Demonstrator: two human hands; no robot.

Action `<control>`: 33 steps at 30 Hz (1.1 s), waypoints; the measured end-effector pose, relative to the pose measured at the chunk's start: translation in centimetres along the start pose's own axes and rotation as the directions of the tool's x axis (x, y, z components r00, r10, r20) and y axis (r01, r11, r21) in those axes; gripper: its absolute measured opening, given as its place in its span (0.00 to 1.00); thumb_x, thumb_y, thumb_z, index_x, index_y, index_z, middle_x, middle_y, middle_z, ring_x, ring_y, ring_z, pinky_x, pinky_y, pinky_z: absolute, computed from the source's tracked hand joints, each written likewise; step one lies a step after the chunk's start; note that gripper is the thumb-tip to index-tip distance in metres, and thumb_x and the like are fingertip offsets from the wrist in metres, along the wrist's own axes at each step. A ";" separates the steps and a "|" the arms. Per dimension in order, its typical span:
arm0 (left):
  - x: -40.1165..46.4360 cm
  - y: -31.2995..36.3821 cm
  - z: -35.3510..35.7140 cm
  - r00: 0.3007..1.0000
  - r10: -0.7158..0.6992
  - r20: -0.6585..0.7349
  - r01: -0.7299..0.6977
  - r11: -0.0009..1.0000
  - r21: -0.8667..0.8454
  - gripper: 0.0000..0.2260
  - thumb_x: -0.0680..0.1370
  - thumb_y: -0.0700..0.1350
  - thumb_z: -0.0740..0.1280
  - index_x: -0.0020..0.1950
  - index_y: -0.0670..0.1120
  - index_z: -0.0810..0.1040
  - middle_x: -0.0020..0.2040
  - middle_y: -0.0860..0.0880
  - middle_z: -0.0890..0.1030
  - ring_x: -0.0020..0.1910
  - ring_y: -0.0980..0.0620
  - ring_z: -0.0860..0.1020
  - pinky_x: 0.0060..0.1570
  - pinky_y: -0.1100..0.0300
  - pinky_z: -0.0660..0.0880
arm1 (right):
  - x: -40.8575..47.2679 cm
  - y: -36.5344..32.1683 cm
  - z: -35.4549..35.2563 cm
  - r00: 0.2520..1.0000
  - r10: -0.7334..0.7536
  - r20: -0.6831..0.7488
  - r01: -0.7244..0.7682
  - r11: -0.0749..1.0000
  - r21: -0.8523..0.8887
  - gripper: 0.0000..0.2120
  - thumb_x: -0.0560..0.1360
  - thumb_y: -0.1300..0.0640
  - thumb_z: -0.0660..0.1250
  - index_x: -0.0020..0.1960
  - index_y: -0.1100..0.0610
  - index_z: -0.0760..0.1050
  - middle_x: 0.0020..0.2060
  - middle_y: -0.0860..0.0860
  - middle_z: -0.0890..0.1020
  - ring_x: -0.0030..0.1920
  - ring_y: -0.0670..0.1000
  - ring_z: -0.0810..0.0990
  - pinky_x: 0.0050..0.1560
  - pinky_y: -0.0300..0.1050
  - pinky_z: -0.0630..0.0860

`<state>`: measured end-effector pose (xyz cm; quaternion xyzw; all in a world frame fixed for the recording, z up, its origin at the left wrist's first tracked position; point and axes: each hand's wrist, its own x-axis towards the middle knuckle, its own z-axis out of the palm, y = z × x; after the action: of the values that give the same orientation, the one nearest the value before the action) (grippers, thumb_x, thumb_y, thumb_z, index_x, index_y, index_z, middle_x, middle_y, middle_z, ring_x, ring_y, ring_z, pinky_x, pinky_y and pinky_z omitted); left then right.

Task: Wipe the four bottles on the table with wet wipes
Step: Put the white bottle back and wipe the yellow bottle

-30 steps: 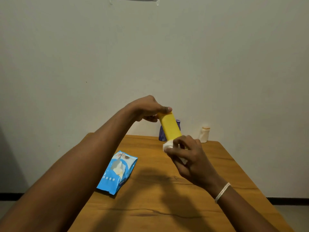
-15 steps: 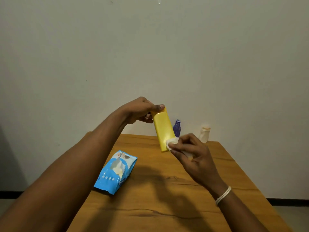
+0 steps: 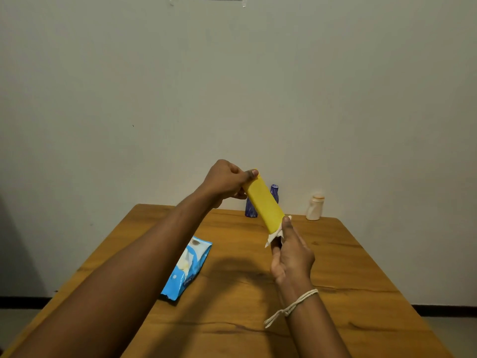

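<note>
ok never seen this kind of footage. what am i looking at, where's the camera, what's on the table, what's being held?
There is no robot here: a person works with bare hands, and one wide-angle camera worn on the head looks forward and down, so both forearms reach in from the bottom edge.

The left hand grips the upper end of a yellow bottle, held tilted above the wooden table. The right hand presses a white wet wipe against the bottle's lower end.

On the table lie a blue pack of wipes on the left, and at the far edge by the wall stand a dark blue bottle, partly hidden behind the yellow one, and a small white bottle. A fourth bottle is not visible.
</note>
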<state>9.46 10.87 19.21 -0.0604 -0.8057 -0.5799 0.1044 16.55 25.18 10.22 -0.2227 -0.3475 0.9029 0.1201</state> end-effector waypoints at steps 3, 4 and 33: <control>-0.1 -0.7 0.4 0.998 0.042 -0.036 -0.041 0.999 0.029 0.22 0.77 0.52 0.73 0.48 0.30 0.81 0.45 0.36 0.83 0.38 0.45 0.83 0.32 0.61 0.81 | 0.2 -0.3 -0.1 0.997 0.076 0.003 -0.076 0.997 -0.024 0.13 0.73 0.59 0.75 0.52 0.66 0.79 0.49 0.58 0.81 0.43 0.51 0.80 0.49 0.50 0.78; -0.1 -0.8 0.5 0.997 0.063 -0.054 -0.061 0.997 0.049 0.22 0.77 0.52 0.72 0.48 0.31 0.81 0.45 0.37 0.83 0.38 0.46 0.83 0.31 0.63 0.80 | 0.4 -0.3 -0.2 0.995 0.095 0.011 -0.095 0.995 -0.034 0.11 0.73 0.59 0.75 0.49 0.66 0.78 0.47 0.58 0.81 0.43 0.52 0.80 0.50 0.51 0.79; -0.3 -0.6 -1.3 0.882 0.121 0.456 -0.233 0.952 0.198 0.13 0.82 0.45 0.65 0.66 0.45 0.74 0.59 0.44 0.78 0.45 0.44 0.85 0.40 0.53 0.84 | 3.3 -1.3 -3.3 0.978 -0.070 0.196 0.144 0.907 -0.395 0.11 0.78 0.63 0.69 0.60 0.60 0.79 0.48 0.55 0.84 0.48 0.51 0.82 0.48 0.43 0.79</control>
<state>9.75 9.47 18.99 -0.2499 -0.8653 -0.4341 -0.0200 15.34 29.24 7.86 -0.1421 -0.5489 0.8188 0.0893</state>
